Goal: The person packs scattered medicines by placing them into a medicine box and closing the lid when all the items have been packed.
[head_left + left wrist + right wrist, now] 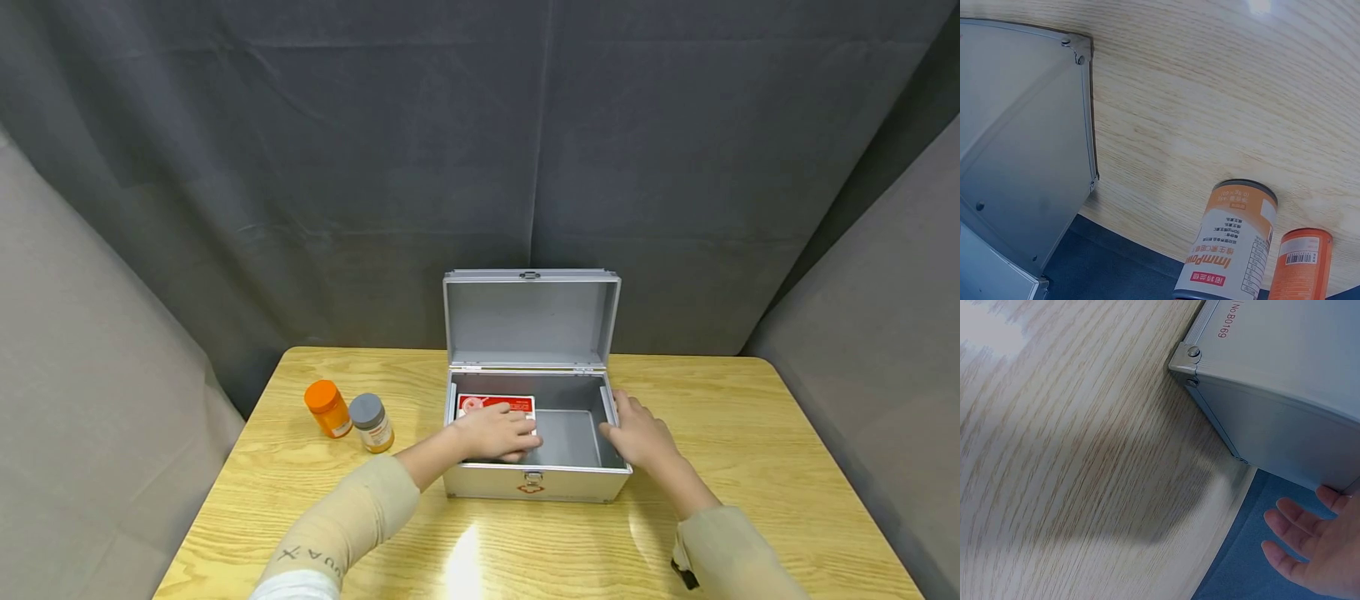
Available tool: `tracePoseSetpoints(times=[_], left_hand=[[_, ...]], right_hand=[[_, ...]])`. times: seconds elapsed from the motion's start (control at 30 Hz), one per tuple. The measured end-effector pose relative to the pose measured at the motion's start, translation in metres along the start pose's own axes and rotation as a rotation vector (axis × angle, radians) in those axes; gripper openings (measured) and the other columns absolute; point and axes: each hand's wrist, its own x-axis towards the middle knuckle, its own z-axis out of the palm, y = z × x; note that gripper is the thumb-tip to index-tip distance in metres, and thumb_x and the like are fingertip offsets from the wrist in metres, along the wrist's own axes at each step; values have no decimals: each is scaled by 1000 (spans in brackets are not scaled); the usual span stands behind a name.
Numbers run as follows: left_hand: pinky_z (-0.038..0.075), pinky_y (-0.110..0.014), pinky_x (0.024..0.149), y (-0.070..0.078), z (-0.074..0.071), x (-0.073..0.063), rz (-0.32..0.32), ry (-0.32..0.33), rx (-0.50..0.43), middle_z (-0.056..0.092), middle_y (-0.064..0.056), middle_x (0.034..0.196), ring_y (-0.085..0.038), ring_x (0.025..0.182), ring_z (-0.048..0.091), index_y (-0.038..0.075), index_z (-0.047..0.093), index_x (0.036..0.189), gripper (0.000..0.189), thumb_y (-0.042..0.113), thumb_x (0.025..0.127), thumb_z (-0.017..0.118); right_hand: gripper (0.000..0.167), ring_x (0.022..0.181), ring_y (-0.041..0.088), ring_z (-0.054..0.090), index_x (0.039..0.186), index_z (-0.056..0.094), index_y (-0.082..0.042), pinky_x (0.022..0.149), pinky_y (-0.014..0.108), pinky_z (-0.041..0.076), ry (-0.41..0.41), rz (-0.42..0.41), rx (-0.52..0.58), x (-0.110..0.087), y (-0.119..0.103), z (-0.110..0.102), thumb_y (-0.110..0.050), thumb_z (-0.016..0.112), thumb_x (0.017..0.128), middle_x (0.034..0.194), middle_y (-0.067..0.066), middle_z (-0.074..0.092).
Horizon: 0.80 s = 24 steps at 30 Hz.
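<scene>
A silver first-aid case (536, 483) stands on the table with its lid raised. Inside it, on the left, lies a red-and-white box (487, 402), partly hidden under my left hand (497, 432). That hand reaches in palm down, fingers stretched across the box. At the case's right wall, my right hand (643, 433) holds the rim, thumb over the inner side and fingers outside. In the right wrist view, fingers (1294, 528) of this hand spread beside the outer wall. The left wrist view shows the case's side wall (1029, 137) but not the left hand.
Left of the case stand a grey-capped supplement bottle (372, 423) and an orange bottle (327, 408), close together. The wooden table (720, 433) ends just behind the case, where a dark curtain (375, 167) hangs.
</scene>
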Motion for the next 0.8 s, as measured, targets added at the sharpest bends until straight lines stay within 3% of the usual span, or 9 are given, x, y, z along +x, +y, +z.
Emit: tracePoseSetpoints(times=[0.23,0.47,0.67,0.7,0.8], left_hand=[[40,-26,83,3,-2,1,14,21,50,52,8,111,-11,107,49,27,49,119,29,38,94,38],[38,-26,87,6,-1,4,7,-52,50,50,10,120,-8,112,46,29,47,123,32,40,96,34],[39,-24,87,8,-2,3,11,-76,33,49,13,122,-4,114,44,31,47,123,30,39,97,33],[39,-25,87,8,5,4,17,-61,32,48,14,122,-4,114,44,32,46,123,30,39,98,31],[38,-25,89,7,5,4,16,-86,29,47,16,124,-3,115,42,34,44,125,30,35,98,30]], right_hand=[[64,108,48,47,135,30,3,79,61,38,5,-2,6,1,1,1,-32,50,85,125,31,45],[65,109,49,45,136,28,3,80,62,37,-2,6,5,1,1,1,-32,49,86,126,31,44],[64,109,49,45,135,28,3,80,61,38,-5,9,3,1,1,1,-32,49,86,127,31,44],[64,109,49,45,136,28,3,80,61,38,-5,9,2,1,1,1,-32,49,86,127,31,44],[64,109,49,45,135,28,3,80,61,38,-4,5,3,1,1,1,-31,50,86,126,32,43]])
